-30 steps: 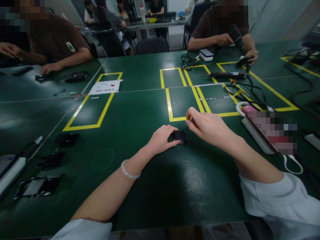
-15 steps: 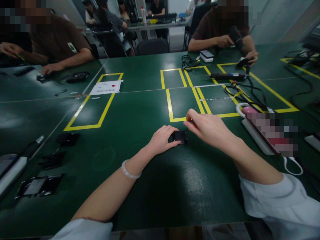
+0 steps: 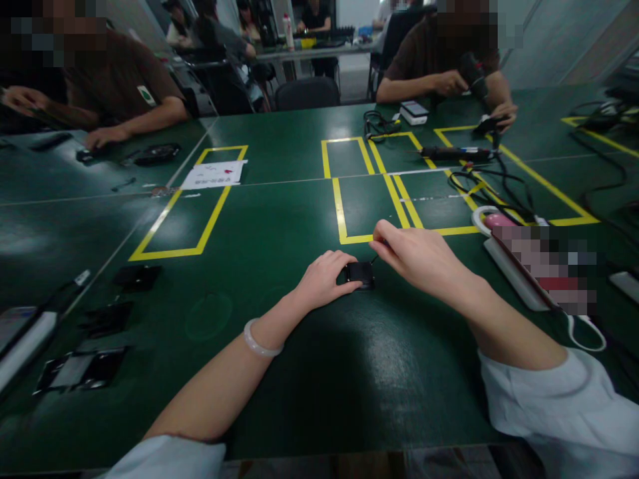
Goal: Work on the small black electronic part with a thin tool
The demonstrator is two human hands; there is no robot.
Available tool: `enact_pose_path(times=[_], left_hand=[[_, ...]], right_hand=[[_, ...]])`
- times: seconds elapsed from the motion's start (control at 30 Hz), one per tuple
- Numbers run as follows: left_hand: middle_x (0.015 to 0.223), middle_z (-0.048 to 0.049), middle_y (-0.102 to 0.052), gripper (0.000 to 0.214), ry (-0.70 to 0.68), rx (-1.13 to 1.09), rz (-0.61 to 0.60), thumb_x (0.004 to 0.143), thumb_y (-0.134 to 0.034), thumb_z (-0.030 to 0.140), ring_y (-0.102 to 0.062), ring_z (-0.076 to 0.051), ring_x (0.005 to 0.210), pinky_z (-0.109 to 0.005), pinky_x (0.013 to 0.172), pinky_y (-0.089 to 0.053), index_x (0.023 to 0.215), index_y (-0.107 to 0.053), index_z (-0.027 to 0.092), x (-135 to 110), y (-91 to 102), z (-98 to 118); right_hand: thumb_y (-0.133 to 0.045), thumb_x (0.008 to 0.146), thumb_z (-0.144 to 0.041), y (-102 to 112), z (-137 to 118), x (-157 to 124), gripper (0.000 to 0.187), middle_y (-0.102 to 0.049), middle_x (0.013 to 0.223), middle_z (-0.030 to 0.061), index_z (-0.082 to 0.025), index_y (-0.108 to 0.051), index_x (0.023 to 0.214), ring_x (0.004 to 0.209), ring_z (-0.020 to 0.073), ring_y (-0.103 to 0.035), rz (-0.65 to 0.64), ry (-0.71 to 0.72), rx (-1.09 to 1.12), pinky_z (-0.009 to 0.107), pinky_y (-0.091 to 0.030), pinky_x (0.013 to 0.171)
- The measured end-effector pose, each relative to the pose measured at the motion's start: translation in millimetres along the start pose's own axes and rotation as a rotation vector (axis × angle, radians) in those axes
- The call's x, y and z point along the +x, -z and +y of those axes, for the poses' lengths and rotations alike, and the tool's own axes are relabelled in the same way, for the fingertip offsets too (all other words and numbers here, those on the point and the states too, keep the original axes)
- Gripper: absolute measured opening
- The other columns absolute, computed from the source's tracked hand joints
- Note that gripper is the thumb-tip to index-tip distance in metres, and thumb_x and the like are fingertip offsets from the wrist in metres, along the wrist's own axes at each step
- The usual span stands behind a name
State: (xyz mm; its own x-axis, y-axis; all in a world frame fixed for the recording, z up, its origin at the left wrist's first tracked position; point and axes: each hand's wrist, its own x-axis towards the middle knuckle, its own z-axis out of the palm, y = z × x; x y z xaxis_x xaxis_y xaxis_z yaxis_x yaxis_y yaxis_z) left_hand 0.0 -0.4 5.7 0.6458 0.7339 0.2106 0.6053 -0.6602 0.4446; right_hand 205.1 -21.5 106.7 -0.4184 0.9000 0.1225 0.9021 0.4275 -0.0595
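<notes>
**Braced on one side, met from the other**

The green tabletop [image 3: 279, 399] fills most of the view, its near edge running along the bottom. Yellow tape outlines [image 3: 338, 213] mark off areas toward the far edge, probably to give things set places. Beyond that edge, at the right, a co-worker [image 3: 417, 70] grips a dark handheld tool [image 3: 473, 74].

The right hand [image 3: 399, 249] comes in from the right, above the tabletop, its thumb and fingers pressed together around a thin dark tool [image 3: 374, 259]. The left hand [image 3: 329, 276] lies low, thumb toward the near edge and fingers toward the far edge, pinching a small block between them. Holding it from two sides would keep it from sliding or turning, and leaves its right end free for the tool.

A sheet of paper [image 3: 214, 174] lies across the left tape outline, perhaps as a label. Three dark pieces [image 3: 82, 369] are ranged in a column left of the hands, well apart from them, which seems to keep them sorted and out of the way.

Smaller than these is the black block [image 3: 360, 273] itself, flat on the tabletop roughly midway between near and far edges. The tool's tip reaches its far right corner; whether they touch is too small to tell.
</notes>
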Motion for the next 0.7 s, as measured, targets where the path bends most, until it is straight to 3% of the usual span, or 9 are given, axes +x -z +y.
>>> enact_pose_path(times=[0.27,0.47,0.7], left_hand=[[0.107,-0.0061,-0.062,0.035,-0.012,0.003,-0.001,0.088,-0.058,0.047,-0.056,-0.024,0.097,-0.037,0.083,-0.047,0.111,-0.054,0.020,0.3,1.9,0.8],[0.106,-0.0063,-0.062,0.036,-0.006,0.000,-0.005,0.088,-0.057,0.049,-0.056,-0.024,0.097,-0.038,0.084,-0.047,0.111,-0.055,0.021,0.5,1.8,1.3],[0.107,-0.0065,-0.062,0.036,-0.007,-0.001,-0.003,0.088,-0.057,0.048,-0.056,-0.024,0.098,-0.037,0.084,-0.047,0.111,-0.055,0.020,-0.1,0.9,0.0]], right_hand=[[-0.033,0.096,-0.030,1.1,0.4,-0.7,0.021,-0.070,0.083,0.0032,-0.020,-0.049,0.104,0.067,0.0174,-0.062,0.026,0.015,0.056,0.027,-0.023,0.052],[-0.033,0.097,-0.038,1.0,0.6,0.8,0.027,-0.069,0.077,0.0036,-0.019,-0.052,0.102,0.066,0.0195,-0.063,-0.013,-0.011,0.000,0.028,-0.022,0.051],[-0.032,0.097,-0.030,-1.1,2.8,-0.4,0.023,-0.069,0.080,0.0030,-0.019,-0.049,0.106,0.064,0.0172,-0.061,0.044,0.004,0.033,0.027,-0.024,0.052]])
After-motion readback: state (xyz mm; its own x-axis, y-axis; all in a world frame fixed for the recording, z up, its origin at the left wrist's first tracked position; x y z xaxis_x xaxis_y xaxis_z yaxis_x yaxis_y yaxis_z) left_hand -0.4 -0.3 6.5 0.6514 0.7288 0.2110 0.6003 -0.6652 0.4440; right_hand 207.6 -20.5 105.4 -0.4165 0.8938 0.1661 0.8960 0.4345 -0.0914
